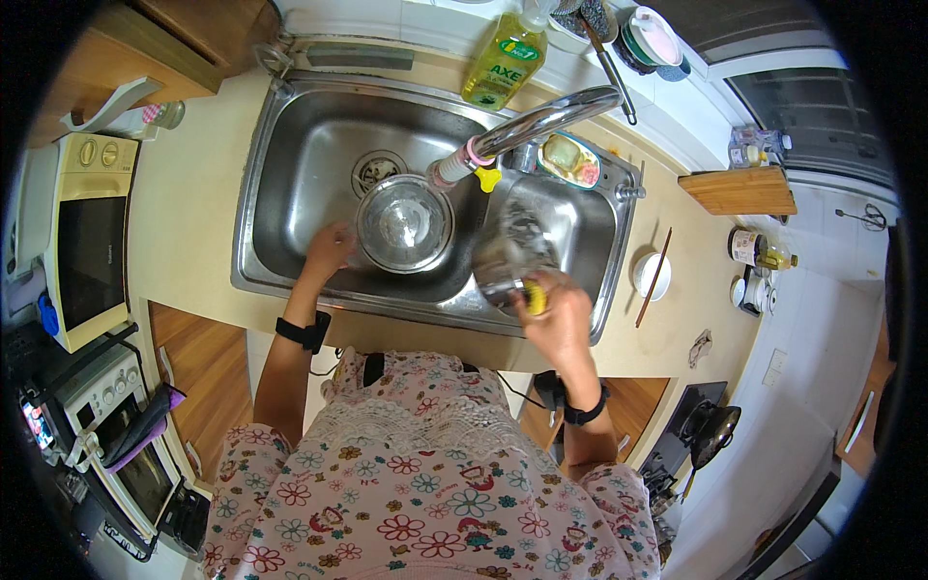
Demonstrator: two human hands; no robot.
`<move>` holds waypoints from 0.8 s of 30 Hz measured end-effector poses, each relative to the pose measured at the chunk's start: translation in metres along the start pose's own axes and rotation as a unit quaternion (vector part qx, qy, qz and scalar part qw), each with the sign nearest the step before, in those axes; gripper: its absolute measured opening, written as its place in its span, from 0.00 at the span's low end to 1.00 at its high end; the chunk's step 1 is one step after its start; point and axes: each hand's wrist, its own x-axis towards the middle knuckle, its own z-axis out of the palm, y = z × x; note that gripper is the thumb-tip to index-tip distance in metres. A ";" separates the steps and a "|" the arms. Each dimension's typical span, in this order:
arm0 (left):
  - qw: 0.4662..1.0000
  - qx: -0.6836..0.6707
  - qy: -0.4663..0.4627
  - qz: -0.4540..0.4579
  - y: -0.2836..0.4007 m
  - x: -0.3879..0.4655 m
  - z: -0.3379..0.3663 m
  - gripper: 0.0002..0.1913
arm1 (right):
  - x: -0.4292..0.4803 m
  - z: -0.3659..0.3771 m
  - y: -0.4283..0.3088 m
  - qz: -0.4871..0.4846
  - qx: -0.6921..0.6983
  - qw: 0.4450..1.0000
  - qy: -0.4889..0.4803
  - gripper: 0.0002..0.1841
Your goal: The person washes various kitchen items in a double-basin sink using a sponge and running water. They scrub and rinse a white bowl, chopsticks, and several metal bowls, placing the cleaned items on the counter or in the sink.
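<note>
My right hand (562, 312) grips a metal pot or bowl (500, 264), blurred by motion, over the right basin of the stainless steel sink (304, 159). A yellow thing, perhaps a sponge (535, 297), shows at its fingers. My left hand (331, 250) hovers over the left basin with nothing in it, fingers somewhat apart, just left of a round metal bowl (406, 225). That bowl sits below the faucet (551, 119), whose spout has a yellow tab (488, 178). A drain (378, 172) lies behind the bowl.
A dish with soap (569, 159) and a bottle of AXE dish liquid (505, 61) stand behind the sink. On the right counter are a white bowl (644, 279) with chopsticks (654, 277) across it and a wooden board (739, 191). A yellow microwave (94, 232) stands left.
</note>
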 end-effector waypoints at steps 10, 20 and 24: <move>0.998 -0.021 0.052 -0.001 -0.002 -0.012 -0.013 0.23 | 0.068 0.172 -0.042 -0.158 -0.053 0.979 -0.116 0.11; 0.997 -0.040 0.063 0.001 -0.009 -0.032 -0.027 0.21 | 0.047 0.120 0.037 0.049 -0.039 0.998 0.023 0.12; 0.998 -0.024 0.064 -0.006 -0.001 -0.036 -0.022 0.21 | 0.054 0.113 0.122 0.158 -0.164 0.972 -0.063 0.11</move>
